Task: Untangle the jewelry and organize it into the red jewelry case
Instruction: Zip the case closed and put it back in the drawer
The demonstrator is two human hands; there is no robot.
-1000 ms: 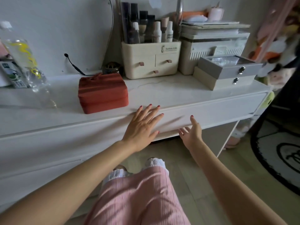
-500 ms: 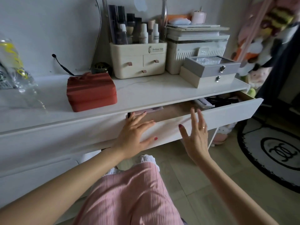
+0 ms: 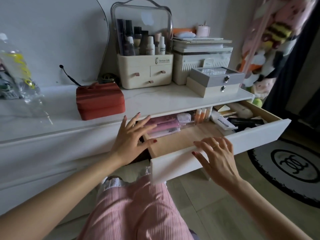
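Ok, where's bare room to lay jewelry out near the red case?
Bare countertop lies between the red jewelry case and the stacked boxes. The drawer has bare wood at its front centre; its back and right end are crowded.

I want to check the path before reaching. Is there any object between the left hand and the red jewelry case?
Nothing visible does. The left hand hovers at the drawer's left end, and only bare tabletop lies between it and the closed red jewelry case.

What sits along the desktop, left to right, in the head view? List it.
Plastic bag → red jewelry case → cream cosmetics organizer → white ribbed box → grey box stacked on a beige box.
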